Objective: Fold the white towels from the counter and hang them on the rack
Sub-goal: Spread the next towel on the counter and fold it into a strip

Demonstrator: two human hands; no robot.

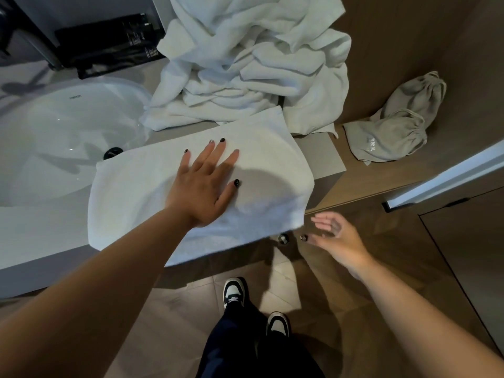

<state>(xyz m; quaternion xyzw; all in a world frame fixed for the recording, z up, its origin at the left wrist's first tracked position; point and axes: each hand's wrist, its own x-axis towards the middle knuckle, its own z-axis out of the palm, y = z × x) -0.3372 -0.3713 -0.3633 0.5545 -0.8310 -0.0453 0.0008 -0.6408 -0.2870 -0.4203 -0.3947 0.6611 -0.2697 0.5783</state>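
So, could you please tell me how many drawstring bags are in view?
2, both grey, on the shelf right of the towel pile: one lies flat in front, the other leans on the wall behind it. More may be hidden.

Readable markings, as I see them from the head view:

1. Sink [41,126]: a small dark brand mark on the inner back wall of the basin, too small for me to read.
2. Grey drawstring bag [392,135]: pale printed characters near its lower edge, blurred; I cannot make them out.
3. Black box [109,47]: columns of fine white print on its top face, illegible at this size.

I can read no numbers or signs.
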